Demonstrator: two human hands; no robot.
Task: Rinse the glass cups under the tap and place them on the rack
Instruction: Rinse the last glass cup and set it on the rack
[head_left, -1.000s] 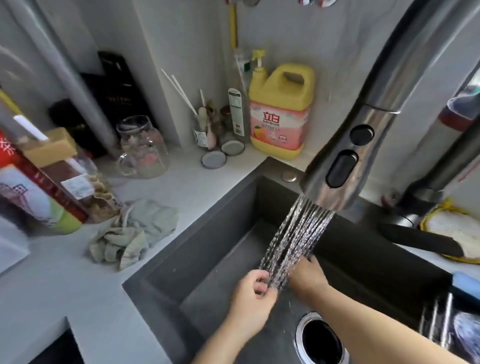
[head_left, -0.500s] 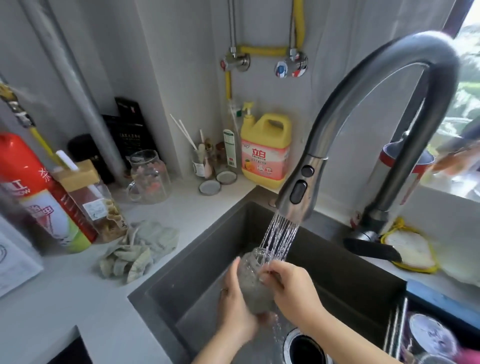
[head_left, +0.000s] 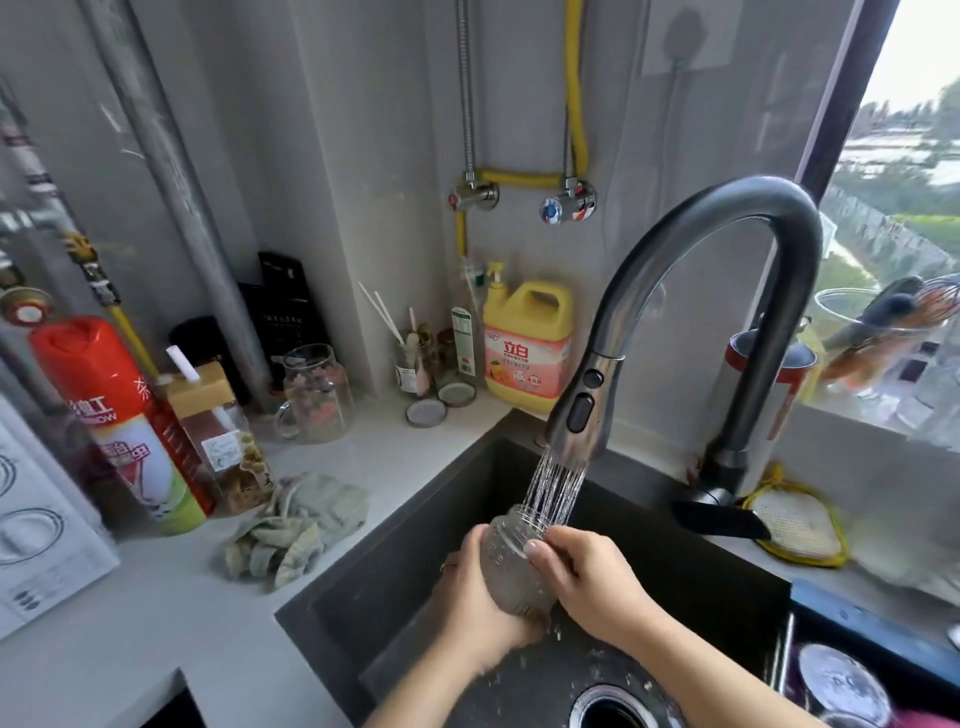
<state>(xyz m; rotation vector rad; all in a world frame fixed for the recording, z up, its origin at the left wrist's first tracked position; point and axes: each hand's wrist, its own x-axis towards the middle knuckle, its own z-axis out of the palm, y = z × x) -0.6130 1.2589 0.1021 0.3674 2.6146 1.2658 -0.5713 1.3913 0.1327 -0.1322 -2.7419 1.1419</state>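
A clear ribbed glass cup (head_left: 514, 566) is held over the dark sink (head_left: 395, 540), its mouth up and tilted toward the tap. Water sprays from the grey tap head (head_left: 579, 415) into the mouth of the cup. My left hand (head_left: 480, 613) cups the glass from the left and below. My right hand (head_left: 592, 577) grips its right side, thumb near the rim. At the bottom right a dark rack (head_left: 852, 670) holds a glass item whose shape is unclear.
A glass mug (head_left: 314, 395), a yellow detergent jug (head_left: 527, 345), a red spray can (head_left: 122, 431) and a crumpled cloth (head_left: 291, 525) sit on the white counter to the left. The sink drain (head_left: 615, 709) lies below my hands. A scouring pad (head_left: 795, 525) lies right of the tap.
The view has pulled back and up. One second ago my hands were under the spray with no cup showing; now they hold the glass cup upright under the running water.
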